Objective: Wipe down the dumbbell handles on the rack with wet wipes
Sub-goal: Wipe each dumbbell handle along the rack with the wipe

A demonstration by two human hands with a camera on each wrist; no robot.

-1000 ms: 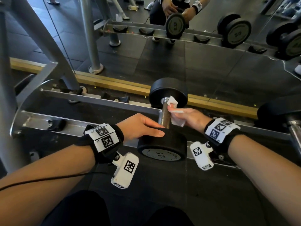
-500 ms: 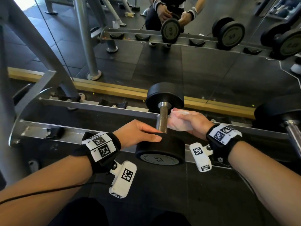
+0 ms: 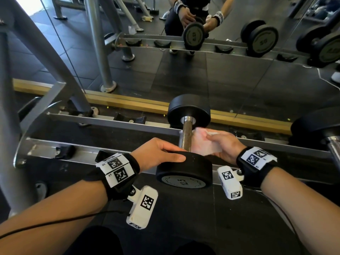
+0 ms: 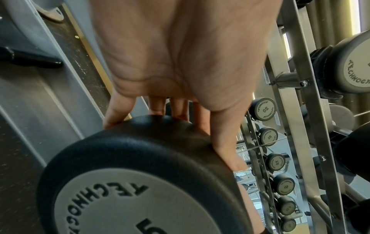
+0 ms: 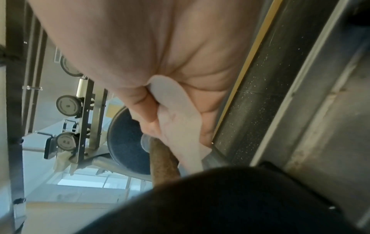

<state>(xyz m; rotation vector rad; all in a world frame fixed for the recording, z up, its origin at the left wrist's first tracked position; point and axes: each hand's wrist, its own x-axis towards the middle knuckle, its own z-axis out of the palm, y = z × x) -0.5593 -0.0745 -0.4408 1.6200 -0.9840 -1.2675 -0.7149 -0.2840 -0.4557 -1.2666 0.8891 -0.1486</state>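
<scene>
A black 12.5 dumbbell (image 3: 184, 170) lies across the rack rails (image 3: 103, 119), its rusty metal handle (image 3: 186, 139) pointing away from me. My left hand (image 3: 161, 151) rests on top of the near head, fingers laid flat over it and thumb along its rim (image 4: 224, 142). My right hand (image 3: 224, 142) pinches a white wet wipe (image 3: 204, 144) against the right side of the handle, near its middle. In the right wrist view the wipe (image 5: 180, 114) hangs from thumb and fingers beside the handle (image 5: 162, 158), with the far head (image 5: 126, 139) behind.
Empty black cradles (image 3: 130, 117) sit on the rails to the left. A bigger dumbbell (image 3: 316, 126) lies at the right edge. A grey steel upright (image 3: 11, 126) stands at the left. A floor mirror (image 3: 220, 74) behind the rack reflects me and more dumbbells.
My right hand slid the wipe down the handle from the far head toward me. My left hand stayed on the near head.
</scene>
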